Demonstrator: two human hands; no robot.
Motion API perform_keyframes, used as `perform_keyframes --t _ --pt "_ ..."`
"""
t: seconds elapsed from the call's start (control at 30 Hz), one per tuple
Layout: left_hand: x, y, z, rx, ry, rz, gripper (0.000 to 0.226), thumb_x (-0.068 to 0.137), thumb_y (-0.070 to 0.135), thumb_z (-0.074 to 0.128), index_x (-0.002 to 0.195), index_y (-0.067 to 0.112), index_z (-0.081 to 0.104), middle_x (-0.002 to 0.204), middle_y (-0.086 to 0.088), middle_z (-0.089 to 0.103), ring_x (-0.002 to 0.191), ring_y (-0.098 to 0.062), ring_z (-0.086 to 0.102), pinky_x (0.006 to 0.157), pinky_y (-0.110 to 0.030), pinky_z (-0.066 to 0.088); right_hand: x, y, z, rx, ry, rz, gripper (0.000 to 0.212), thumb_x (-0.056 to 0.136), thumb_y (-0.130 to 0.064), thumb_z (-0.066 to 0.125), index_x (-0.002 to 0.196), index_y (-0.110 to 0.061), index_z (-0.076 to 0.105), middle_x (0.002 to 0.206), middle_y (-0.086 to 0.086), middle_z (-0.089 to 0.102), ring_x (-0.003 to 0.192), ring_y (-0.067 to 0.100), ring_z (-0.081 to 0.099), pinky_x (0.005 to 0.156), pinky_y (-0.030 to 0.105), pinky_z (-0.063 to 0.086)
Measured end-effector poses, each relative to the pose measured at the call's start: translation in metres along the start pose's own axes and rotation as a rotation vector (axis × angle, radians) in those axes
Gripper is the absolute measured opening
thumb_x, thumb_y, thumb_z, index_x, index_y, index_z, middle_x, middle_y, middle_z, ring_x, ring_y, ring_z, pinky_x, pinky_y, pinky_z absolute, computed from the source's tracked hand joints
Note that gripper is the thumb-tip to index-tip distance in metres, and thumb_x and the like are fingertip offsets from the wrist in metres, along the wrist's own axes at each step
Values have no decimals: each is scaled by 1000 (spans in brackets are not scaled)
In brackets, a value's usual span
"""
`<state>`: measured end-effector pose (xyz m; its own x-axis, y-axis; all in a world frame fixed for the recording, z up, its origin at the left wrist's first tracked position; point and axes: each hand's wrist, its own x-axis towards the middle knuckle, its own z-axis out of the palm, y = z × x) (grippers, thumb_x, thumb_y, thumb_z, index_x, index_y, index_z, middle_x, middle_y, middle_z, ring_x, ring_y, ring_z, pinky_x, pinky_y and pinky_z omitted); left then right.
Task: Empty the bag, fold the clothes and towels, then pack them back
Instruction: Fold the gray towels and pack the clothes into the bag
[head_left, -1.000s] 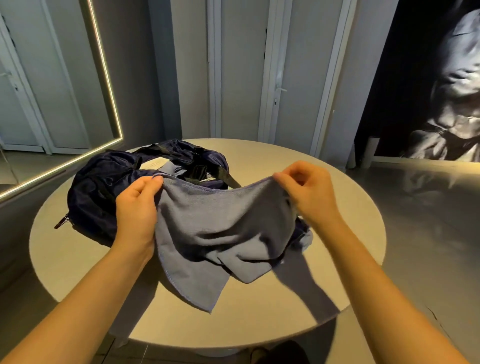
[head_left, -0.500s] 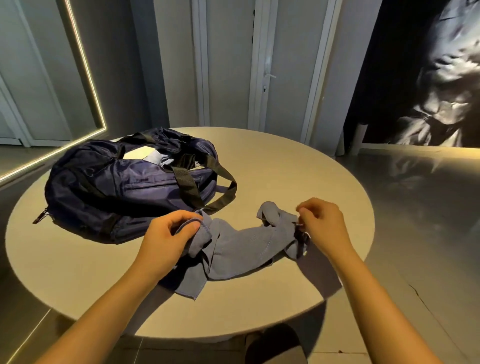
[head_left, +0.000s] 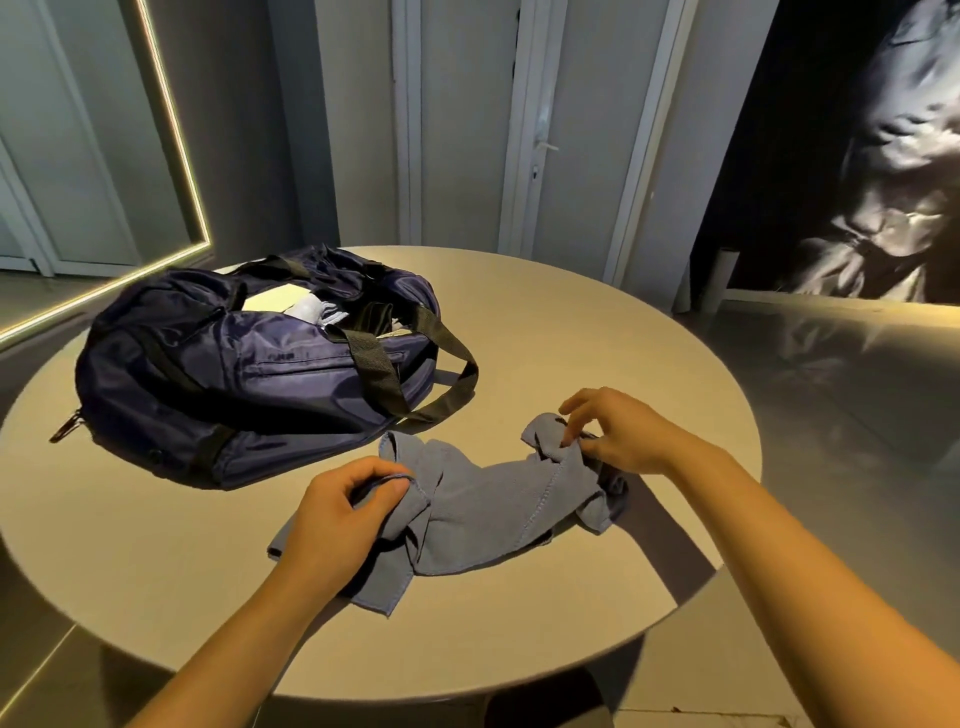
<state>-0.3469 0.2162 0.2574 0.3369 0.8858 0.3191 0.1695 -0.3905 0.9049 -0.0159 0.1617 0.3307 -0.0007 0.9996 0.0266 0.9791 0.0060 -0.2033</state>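
Observation:
A grey-blue towel (head_left: 483, 514) lies crumpled on the round table (head_left: 597, 353), near its front edge. My left hand (head_left: 340, 519) grips the towel's left end, thumb and fingers curled round a fold. My right hand (head_left: 618, 436) pinches the towel's right end between thumb and forefinger, the other fingers spread. A dark navy duffel bag (head_left: 244, 369) sits open on the table's left half, just behind the towel. White and pale cloth (head_left: 311, 309) shows inside its opening. One black strap (head_left: 441, 374) loops out toward the towel.
The table's edge curves close in front of me and to the right, with bare floor (head_left: 841, 415) beyond. A lit mirror frame (head_left: 171, 130) leans at the left wall. Closed doors (head_left: 540, 135) stand behind the table.
Both hands have lowered the towel from held-up and spread to lying bunched on the table. My right fingers have since spread while still pinching the end.

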Motion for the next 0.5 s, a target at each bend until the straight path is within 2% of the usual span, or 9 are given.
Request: perform_keyframes --t 0.07,0.17,0.23,0.27,0.33,0.43,0.47,0.5 --pt "-1 0 -1 -30 25 -20 17 93 5 70 89 20 76 87 11 75 88 -8 69 77 -13 52 3 0 -12 27 30 9 11 95 -18 66 94 -17 76 131 1 65 117 21 59 95 32 46" --pt "-3 -1 -3 -58 85 -29 17 95 7 68 90 21 75 89 11 75 87 -9 69 76 -17 51 1 -12 -48 372 -2 64 20 99 -15 60 94 -1 73 102 3 74 95 13 67 90 29 54" --pt "-4 -5 -5 -102 127 -45 13 97 10 67 95 20 76 93 6 75 91 -16 69 80 -30 53 -2 -30 -72 538 -75 82 27 103 -16 53 94 6 68 89 13 67 84 16 65 82 27 56" --pt "-4 -7 -6 -136 149 -55 12 98 11 66 96 19 75 95 4 75 92 -21 69 80 -36 54 -2 -41 -83 555 -62 104 29 104 -16 50 90 1 68 85 13 66 81 18 64 77 28 56" --pt "-5 -9 -6 -191 191 -77 11 99 12 65 97 18 75 95 2 75 91 -24 69 79 -41 55 0 -62 -103 591 65 195 32 103 -18 47 76 -11 62 70 4 58 69 18 57 65 30 50" --pt "-7 -5 -7 -237 258 -76 12 100 14 63 95 17 73 93 4 74 87 -20 68 72 -32 55 5 -84 -127 947 322 364 25 95 -20 53 72 -14 55 57 -1 53 58 16 51 59 29 42" --pt "-7 -2 -8 -247 291 -74 13 101 15 62 95 19 72 91 6 73 85 -16 68 68 -26 54 8 -87 -130 974 394 412 23 94 -20 54 72 -13 55 57 0 55 55 16 52 56 27 41" --pt "-8 -1 -10 -258 327 -80 13 101 16 61 94 21 71 90 6 72 83 -14 67 66 -24 53 9 -88 -129 875 413 465 21 93 -20 53 74 -11 56 59 3 57 54 18 52 55 26 40"
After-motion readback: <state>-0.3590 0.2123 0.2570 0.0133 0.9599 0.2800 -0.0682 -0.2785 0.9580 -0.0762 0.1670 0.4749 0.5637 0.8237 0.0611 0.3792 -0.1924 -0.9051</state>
